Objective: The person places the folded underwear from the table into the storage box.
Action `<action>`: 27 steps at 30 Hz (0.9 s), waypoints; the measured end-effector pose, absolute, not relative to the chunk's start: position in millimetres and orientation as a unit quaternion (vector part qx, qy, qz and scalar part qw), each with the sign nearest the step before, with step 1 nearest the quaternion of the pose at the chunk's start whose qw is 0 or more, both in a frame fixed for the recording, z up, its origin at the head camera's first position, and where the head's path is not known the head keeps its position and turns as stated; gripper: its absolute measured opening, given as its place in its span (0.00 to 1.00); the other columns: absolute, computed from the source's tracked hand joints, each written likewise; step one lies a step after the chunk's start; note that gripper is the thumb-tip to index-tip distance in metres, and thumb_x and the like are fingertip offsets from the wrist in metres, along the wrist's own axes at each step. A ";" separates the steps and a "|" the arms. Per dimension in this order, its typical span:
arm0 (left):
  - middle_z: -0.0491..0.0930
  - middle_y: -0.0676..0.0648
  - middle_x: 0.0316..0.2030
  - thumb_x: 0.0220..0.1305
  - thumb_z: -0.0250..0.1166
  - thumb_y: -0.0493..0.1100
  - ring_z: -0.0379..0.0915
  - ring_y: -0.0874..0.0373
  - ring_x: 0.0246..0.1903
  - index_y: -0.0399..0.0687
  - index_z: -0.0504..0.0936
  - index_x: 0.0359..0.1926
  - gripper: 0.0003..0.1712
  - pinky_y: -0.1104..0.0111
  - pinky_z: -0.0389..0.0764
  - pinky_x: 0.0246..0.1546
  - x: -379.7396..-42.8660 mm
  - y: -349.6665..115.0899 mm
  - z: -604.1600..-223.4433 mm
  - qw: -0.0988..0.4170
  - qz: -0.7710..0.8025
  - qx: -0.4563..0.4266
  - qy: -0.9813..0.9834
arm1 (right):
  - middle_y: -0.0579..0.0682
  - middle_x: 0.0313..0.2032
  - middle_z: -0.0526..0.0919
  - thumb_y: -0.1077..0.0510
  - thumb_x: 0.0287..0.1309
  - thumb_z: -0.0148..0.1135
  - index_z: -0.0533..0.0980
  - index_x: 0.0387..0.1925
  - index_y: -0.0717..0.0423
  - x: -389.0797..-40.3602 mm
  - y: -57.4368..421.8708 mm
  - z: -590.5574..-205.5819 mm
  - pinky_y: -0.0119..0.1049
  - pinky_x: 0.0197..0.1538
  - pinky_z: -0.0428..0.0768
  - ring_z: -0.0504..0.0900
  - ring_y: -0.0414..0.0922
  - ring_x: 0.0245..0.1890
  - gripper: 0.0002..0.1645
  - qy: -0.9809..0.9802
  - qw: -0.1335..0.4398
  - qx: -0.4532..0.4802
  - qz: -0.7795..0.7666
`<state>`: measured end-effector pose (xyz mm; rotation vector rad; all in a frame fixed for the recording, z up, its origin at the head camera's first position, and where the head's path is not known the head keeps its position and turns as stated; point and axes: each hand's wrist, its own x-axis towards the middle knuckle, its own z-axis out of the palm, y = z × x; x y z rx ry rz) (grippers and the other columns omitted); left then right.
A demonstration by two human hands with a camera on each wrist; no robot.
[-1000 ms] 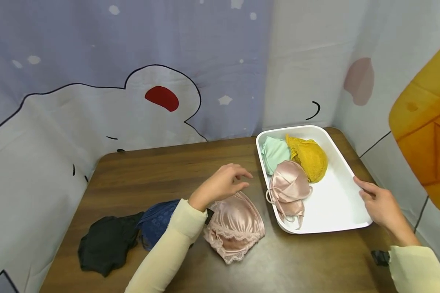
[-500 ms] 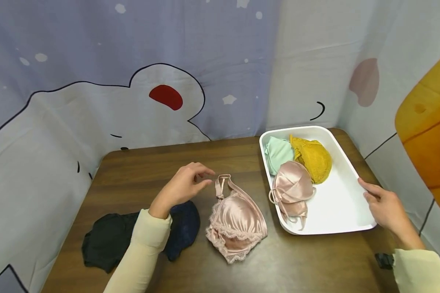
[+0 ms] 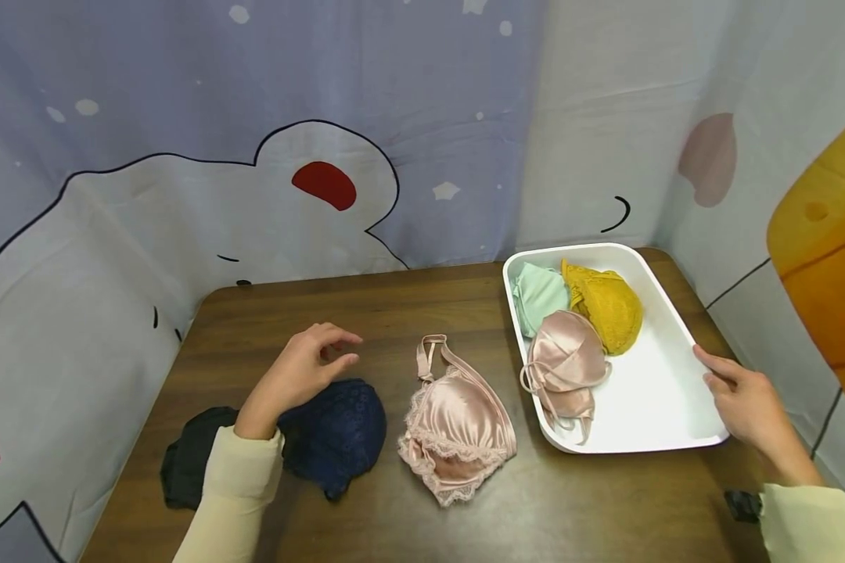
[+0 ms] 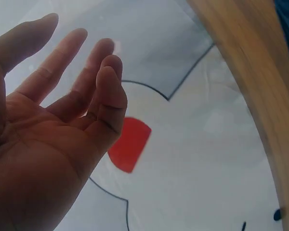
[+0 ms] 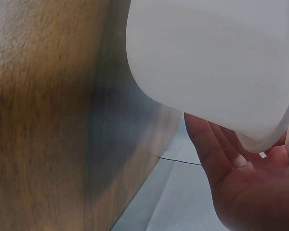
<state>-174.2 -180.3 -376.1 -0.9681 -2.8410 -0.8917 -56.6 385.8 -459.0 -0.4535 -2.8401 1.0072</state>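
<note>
My left hand hovers near the navy lace bra, its fingers loosely bent and nothing in them. The left wrist view shows that same hand's bare palm. At the right, my right hand grips the side rim of a white tray; in the right wrist view its fingers are at the tray's outer wall. Inside the tray lie a pink satin bra, a mustard-yellow bra and a mint-green garment. Between the left hand and the tray, a pink satin bra with lace trim lies folded on the table.
A black garment lies at the table's left, partly hidden by the left sleeve. The brown wooden table ends at the back against a printed curtain, which also hangs along both sides.
My left hand has moved left, away from the pink lace-trimmed bra and toward the navy one, uncovering the pink bra's strap. The right hand keeps its hold on the tray.
</note>
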 end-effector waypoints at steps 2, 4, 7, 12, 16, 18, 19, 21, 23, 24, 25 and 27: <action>0.77 0.49 0.41 0.61 0.66 0.40 0.73 0.55 0.39 0.46 0.81 0.48 0.14 0.60 0.75 0.38 -172.0 -187.0 -377.0 0.004 -0.289 -0.298 -0.910 | 0.74 0.60 0.62 0.60 0.69 0.44 0.62 0.66 0.58 -56.8 386.1 -459.5 0.57 0.42 0.68 0.66 0.70 0.53 0.25 -0.932 0.047 -0.148 0.328; 0.77 0.49 0.41 0.61 0.66 0.40 0.73 0.55 0.40 0.46 0.81 0.48 0.13 0.59 0.75 0.38 -170.5 -195.0 -378.8 0.003 -0.291 -0.284 -0.913 | 0.74 0.60 0.62 0.60 0.69 0.44 0.62 0.66 0.58 -56.9 386.0 -459.9 0.59 0.43 0.68 0.66 0.71 0.54 0.25 -0.932 0.047 -0.149 0.328; 0.76 0.50 0.41 0.62 0.65 0.41 0.72 0.55 0.39 0.46 0.81 0.48 0.13 0.57 0.74 0.38 -167.6 -208.9 -381.4 0.004 -0.287 -0.264 -0.921 | 0.74 0.61 0.61 0.60 0.70 0.43 0.62 0.67 0.58 -57.0 385.9 -460.2 0.61 0.44 0.67 0.65 0.72 0.54 0.25 -0.932 0.043 -0.150 0.328; 0.76 0.47 0.43 0.63 0.64 0.41 0.72 0.50 0.39 0.46 0.80 0.50 0.14 0.55 0.73 0.38 -162.6 -236.6 -385.4 0.004 -0.270 -0.228 -0.936 | 0.74 0.61 0.60 0.60 0.70 0.43 0.61 0.67 0.57 -57.1 386.0 -459.6 0.61 0.44 0.67 0.64 0.73 0.55 0.25 -0.931 0.040 -0.152 0.329; 0.75 0.43 0.44 0.63 0.64 0.40 0.73 0.45 0.40 0.43 0.79 0.50 0.15 0.52 0.74 0.38 -158.5 -267.5 -389.7 0.009 -0.253 -0.187 -0.949 | 0.73 0.60 0.61 0.60 0.70 0.44 0.62 0.66 0.58 -57.3 386.0 -459.9 0.57 0.41 0.68 0.67 0.70 0.53 0.25 -0.933 0.046 -0.150 0.325; 0.75 0.40 0.44 0.63 0.64 0.41 0.75 0.44 0.39 0.41 0.79 0.51 0.16 0.51 0.75 0.37 -155.9 -284.9 -392.6 0.009 -0.245 -0.163 -0.956 | 0.73 0.60 0.62 0.60 0.70 0.44 0.63 0.66 0.59 -57.6 385.5 -460.0 0.54 0.39 0.69 0.68 0.67 0.50 0.25 -0.934 0.049 -0.148 0.321; 0.75 0.39 0.44 0.64 0.63 0.42 0.75 0.43 0.38 0.41 0.78 0.51 0.16 0.50 0.76 0.36 -154.5 -292.9 -394.4 0.006 -0.240 -0.152 -0.959 | 0.74 0.60 0.62 0.60 0.70 0.44 0.63 0.66 0.59 -57.6 385.7 -460.4 0.52 0.37 0.68 0.68 0.66 0.49 0.25 -0.934 0.050 -0.147 0.321; 0.75 0.37 0.46 0.65 0.63 0.44 0.75 0.40 0.40 0.39 0.77 0.52 0.18 0.49 0.76 0.37 -151.6 -307.4 -398.5 -0.007 -0.233 -0.136 -0.963 | 0.73 0.60 0.63 0.60 0.69 0.45 0.63 0.66 0.59 -57.6 385.8 -460.8 0.47 0.36 0.68 0.69 0.65 0.47 0.25 -0.934 0.052 -0.147 0.321; 0.73 0.34 0.48 0.65 0.62 0.46 0.73 0.37 0.43 0.38 0.76 0.54 0.21 0.46 0.74 0.39 -148.7 -319.2 -403.3 -0.022 -0.227 -0.125 -0.966 | 0.73 0.60 0.63 0.60 0.69 0.44 0.63 0.66 0.58 -57.7 385.2 -460.9 0.43 0.34 0.68 0.69 0.64 0.47 0.25 -0.933 0.051 -0.151 0.321; 0.72 0.33 0.49 0.65 0.62 0.48 0.72 0.35 0.45 0.37 0.74 0.55 0.23 0.45 0.73 0.41 -147.1 -324.2 -405.8 -0.030 -0.226 -0.121 -0.966 | 0.73 0.61 0.62 0.61 0.69 0.44 0.63 0.66 0.58 -57.7 385.3 -461.3 0.44 0.35 0.68 0.68 0.64 0.48 0.25 -0.932 0.050 -0.153 0.325; 0.71 0.32 0.50 0.65 0.62 0.49 0.70 0.33 0.46 0.36 0.73 0.57 0.26 0.44 0.71 0.42 -145.4 -328.9 -408.3 -0.038 -0.225 -0.115 -0.967 | 0.72 0.61 0.62 0.61 0.69 0.43 0.62 0.66 0.58 -57.6 385.4 -461.4 0.44 0.35 0.68 0.68 0.64 0.48 0.25 -0.931 0.048 -0.155 0.326; 0.67 0.29 0.53 0.64 0.62 0.52 0.66 0.31 0.48 0.36 0.69 0.60 0.31 0.41 0.68 0.44 -141.8 -337.9 -413.2 -0.053 -0.225 -0.103 -0.967 | 0.72 0.62 0.61 0.60 0.70 0.43 0.61 0.67 0.57 -57.7 385.5 -461.6 0.49 0.37 0.69 0.67 0.67 0.51 0.25 -0.931 0.044 -0.156 0.328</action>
